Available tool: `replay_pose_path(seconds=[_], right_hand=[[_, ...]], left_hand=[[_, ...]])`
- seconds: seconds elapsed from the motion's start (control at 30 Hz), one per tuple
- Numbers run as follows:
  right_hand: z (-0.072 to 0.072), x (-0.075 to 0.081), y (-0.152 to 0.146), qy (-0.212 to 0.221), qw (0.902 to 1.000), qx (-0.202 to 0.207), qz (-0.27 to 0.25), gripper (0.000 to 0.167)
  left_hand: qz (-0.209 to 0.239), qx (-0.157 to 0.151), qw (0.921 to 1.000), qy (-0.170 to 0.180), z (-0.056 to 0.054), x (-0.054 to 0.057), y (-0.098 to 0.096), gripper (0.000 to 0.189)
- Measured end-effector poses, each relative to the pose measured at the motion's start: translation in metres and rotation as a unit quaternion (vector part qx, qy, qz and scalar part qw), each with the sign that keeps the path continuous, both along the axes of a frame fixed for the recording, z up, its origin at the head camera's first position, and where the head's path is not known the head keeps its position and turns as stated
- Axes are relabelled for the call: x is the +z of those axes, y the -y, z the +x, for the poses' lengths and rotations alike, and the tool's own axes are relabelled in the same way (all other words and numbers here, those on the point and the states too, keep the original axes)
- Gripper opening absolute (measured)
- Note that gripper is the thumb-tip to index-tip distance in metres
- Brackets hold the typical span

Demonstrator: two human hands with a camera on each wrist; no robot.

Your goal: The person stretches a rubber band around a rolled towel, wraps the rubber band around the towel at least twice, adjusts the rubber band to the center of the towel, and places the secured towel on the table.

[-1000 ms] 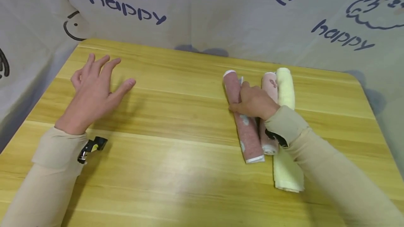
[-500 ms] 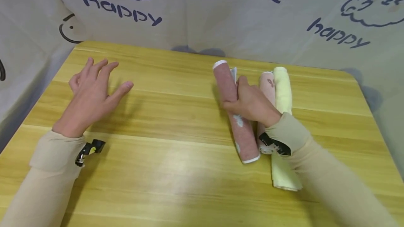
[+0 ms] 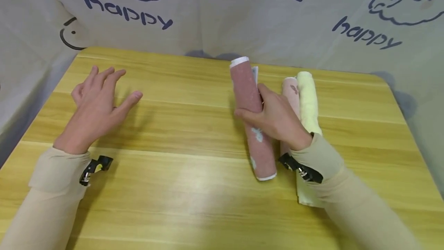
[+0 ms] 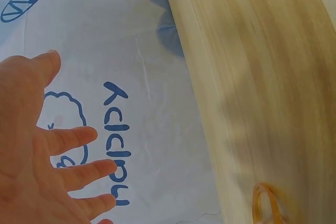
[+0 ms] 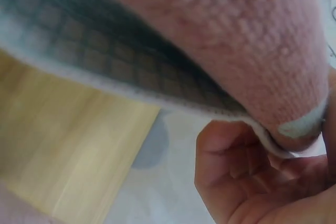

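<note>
My right hand (image 3: 275,117) grips a rolled dusty-pink towel (image 3: 261,153) round its middle, thumb on the near side, its far end tipped up. In the right wrist view the pink towel (image 5: 247,40) fills the top, a loose flap with a grid pattern hanging beside my curled fingers (image 5: 226,150). Just right of that hand lie a paler pink rolled towel (image 3: 290,90) and a pale yellow rolled towel (image 3: 307,95), side by side, partly covered by my wrist. Over the table's left side my left hand (image 3: 98,105) hovers with fingers spread, holding nothing.
The wood-grain table (image 3: 173,188) has rounded far corners. Behind it hangs a white cloth (image 3: 215,18) printed with "happy" and cartoon drawings, close along the back edge. An orange loop (image 4: 266,203) shows at the bottom of the left wrist view.
My right hand has raised the dusty-pink towel and shifted it left, away from the other two rolls. The left hand keeps its pose; the whole head view has drifted slightly.
</note>
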State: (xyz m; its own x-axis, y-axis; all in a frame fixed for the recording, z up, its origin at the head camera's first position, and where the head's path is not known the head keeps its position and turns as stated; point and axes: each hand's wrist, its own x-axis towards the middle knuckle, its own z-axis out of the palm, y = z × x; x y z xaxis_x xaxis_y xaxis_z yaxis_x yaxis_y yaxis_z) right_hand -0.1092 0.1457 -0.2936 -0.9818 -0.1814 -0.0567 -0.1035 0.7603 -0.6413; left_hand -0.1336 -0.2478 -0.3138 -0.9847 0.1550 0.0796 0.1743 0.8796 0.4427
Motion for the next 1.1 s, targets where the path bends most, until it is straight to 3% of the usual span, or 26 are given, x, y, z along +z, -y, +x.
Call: replay_pose_path(seconds=[0.33,0.53,0.87,1.0,1.1], right_hand=[[0.015,-0.002,0.003,-0.020,0.9950,-0.026,-0.094,0.057],[0.020,-0.012,0.005,-0.037,0.9853,-0.041,-0.162,0.052],[0.029,-0.021,0.004,-0.024,0.9765,-0.020,-0.213,0.045],[0.029,-0.025,0.005,-0.021,0.9676,-0.014,-0.251,0.042],[0.029,-0.028,0.006,-0.010,0.9512,0.004,-0.308,0.039]], left_hand=[[-0.002,0.005,1.0000,-0.002,0.000,-0.003,0.002,0.080],[0.002,0.003,0.9999,-0.012,0.000,-0.007,0.002,0.078],[-0.010,-0.011,0.9995,-0.028,0.000,-0.015,0.001,0.074],[-0.016,-0.016,0.9991,-0.035,-0.003,-0.018,0.004,0.072],[-0.022,-0.023,0.9987,-0.039,-0.005,-0.020,0.008,0.070]])
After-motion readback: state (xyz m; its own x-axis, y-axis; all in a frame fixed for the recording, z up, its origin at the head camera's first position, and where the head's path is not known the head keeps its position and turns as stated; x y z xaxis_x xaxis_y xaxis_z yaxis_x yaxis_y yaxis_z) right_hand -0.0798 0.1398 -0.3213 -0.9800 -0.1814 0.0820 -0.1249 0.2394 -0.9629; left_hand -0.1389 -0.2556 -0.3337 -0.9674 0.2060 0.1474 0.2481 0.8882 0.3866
